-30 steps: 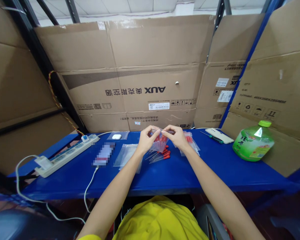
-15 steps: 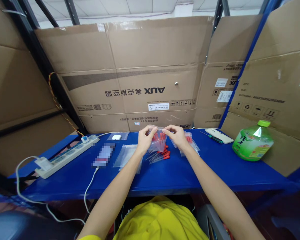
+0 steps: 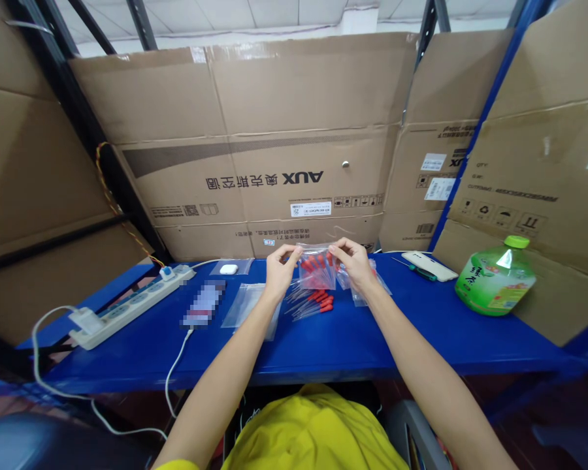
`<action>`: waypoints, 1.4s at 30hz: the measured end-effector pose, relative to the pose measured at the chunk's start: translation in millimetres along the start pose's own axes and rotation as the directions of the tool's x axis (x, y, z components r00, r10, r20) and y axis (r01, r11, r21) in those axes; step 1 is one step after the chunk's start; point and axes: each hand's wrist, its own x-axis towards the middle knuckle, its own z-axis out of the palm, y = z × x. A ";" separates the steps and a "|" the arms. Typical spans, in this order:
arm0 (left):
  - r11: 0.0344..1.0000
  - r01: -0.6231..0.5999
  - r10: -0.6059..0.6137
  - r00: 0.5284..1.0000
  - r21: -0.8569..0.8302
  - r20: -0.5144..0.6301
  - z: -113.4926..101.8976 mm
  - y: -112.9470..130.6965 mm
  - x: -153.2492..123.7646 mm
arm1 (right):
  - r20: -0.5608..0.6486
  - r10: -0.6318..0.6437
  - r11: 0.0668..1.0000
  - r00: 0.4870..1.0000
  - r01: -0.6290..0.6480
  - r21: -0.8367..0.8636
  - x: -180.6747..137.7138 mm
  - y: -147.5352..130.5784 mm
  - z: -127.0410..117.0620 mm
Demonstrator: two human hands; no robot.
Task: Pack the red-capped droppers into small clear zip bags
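Note:
A clear zip-lock bag (image 3: pixel 317 277) hangs between my hands, its top edge stretched level above the table. My left hand (image 3: pixel 280 267) pinches its upper left corner. At the upper right corner, my right hand (image 3: pixel 351 262) pinches it too. Red shows through the plastic, but I cannot tell whether it is inside or behind the bag. Just below lie several thin red-handled tools (image 3: pixel 325 305) with slender pale shafts pointing left. Filled bags with red pieces (image 3: pixel 372 290) lie under my right wrist. Flat clear bags (image 3: pixel 245 305) rest beside my left forearm.
On the blue table (image 3: pixel 353 352), a phone (image 3: pixel 204 303) and a power strip (image 3: pixel 132 307) lie left. A white case (image 3: pixel 228 269) sits at the back. Right are a green screwdriver (image 3: pixel 423 272), a white board (image 3: pixel 430 266) and a big green bottle (image 3: pixel 496 277). Cardboard walls (image 3: pixel 274 98) enclose the table.
My hands have moved slightly apart, pulling the bag's top edge straight and wider. The bag now hangs flatter and faces me, a little to the right.

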 end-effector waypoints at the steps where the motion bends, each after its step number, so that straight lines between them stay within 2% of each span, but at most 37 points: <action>1: 1.000 -0.011 0.011 1.000 0.007 -0.001 0.4 -0.2 -0.4 | 0.007 -0.018 1.000 1.000 0.018 -0.004 0.3 -0.6 0.1; 5: 0.997 -0.022 0.017 0.998 0.080 0.061 0.1 1.6 -1.2 | 0.028 -0.064 0.995 0.998 0.066 -0.080 3.3 0.3 -3.8; 7: 0.973 -0.088 0.060 0.989 0.215 0.137 -3.5 4.0 0.1 | 0.020 -0.045 0.987 0.999 0.048 -0.155 7.0 3.8 -12.4; 10: 0.844 -0.202 0.115 0.973 0.498 0.199 -16.6 7.9 5.7 | 0.001 0.013 0.940 1.000 -0.012 -0.341 15.0 13.1 -35.6; 12: 0.756 -0.150 0.060 0.985 0.637 0.161 -31.5 8.5 11.6 | -0.025 0.063 0.847 0.998 -0.067 -0.528 20.2 20.7 -54.6; 15: 0.614 0.008 -0.159 0.981 0.789 0.114 -62.0 3.2 21.5 | -0.099 0.179 0.618 0.979 -0.190 -0.763 23.5 30.6 -79.0; 17: 0.483 0.104 -0.326 0.943 0.870 0.068 -84.7 -4.7 27.0 | -0.187 0.227 0.449 0.956 -0.273 -0.851 22.4 35.0 -89.0; 20: 0.357 0.170 -0.531 0.846 0.918 0.050 -115.0 -19.9 31.7 | -0.326 0.242 0.247 0.914 -0.383 -0.890 18.7 38.4 -95.4; 21: 0.330 0.169 -0.571 0.819 0.929 0.054 -122.9 -25.1 32.5 | -0.352 0.240 0.203 0.905 -0.401 -0.893 17.6 38.8 -96.0; 24: 0.287 0.162 -0.602 0.797 0.944 0.046 -138.2 -39.1 33.6 | -0.372 0.211 0.138 0.904 -0.404 -0.904 14.9 37.7 -94.9; 27: 0.285 0.127 -0.601 0.796 0.950 0.074 -142.8 -49.7 33.9 | -0.372 0.161 0.136 0.914 -0.394 -0.909 12.9 32.8 -87.7; 30: 0.355 0.097 -0.584 0.799 0.930 0.140 -142.0 -55.1 33.0 | -0.326 0.078 0.210 0.942 -0.336 -0.918 11.2 25.9 -72.8; 33: 0.406 0.082 -0.562 0.808 0.910 0.178 -139.7 -53.4 31.2 | -0.194 0.014 0.329 0.981 -0.188 -0.925 9.6 21.2 -52.9; 36: 0.438 0.063 -0.519 0.833 0.897 0.194 -135.5 -44.4 30.3 | -0.049 -0.022 0.435 0.999 -0.034 -0.900 7.2 21.4 -33.4; 38: 0.470 0.027 -0.461 0.859 0.882 0.220 -130.6 -35.9 30.8 | 0.037 -0.041 0.490 0.998 0.052 -0.870 4.7 24.1 -22.1; 42: 0.556 -0.133 -0.254 0.913 0.821 0.320 -118.4 -22.0 32.5 | 0.175 -0.056 0.610 0.983 0.172 -0.774 -1.8 31.8 -2.9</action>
